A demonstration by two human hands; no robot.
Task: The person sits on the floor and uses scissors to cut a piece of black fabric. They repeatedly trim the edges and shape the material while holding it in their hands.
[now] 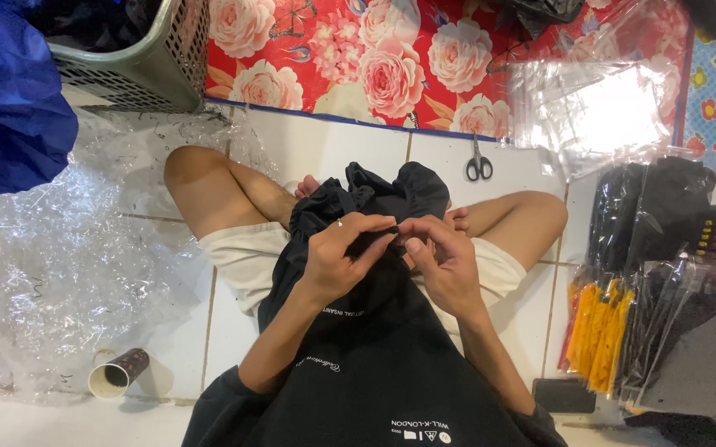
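I sit cross-legged on a white tiled floor with a black garment point(374, 194) bunched over my lap. My left hand point(343, 248) pinches a fold of the black fabric between thumb and fingers. Close beside it, my right hand point(440, 257) grips the same fold, the fingertips of both hands almost touching. What lies between the fingertips is too small to make out. A pair of scissors point(479, 165) with black handles lies on the tiles beyond my knees, out of both hands.
Clear bubble wrap point(52, 248) covers the floor at left, with a cardboard tube point(118, 372) near it. A grey basket point(143, 58) and blue bag point(6, 91) stand at top left. Clear plastic bags point(598, 108) and packed black garments point(664, 273) pile up at right. A dark phone point(565, 395) lies by my right knee.
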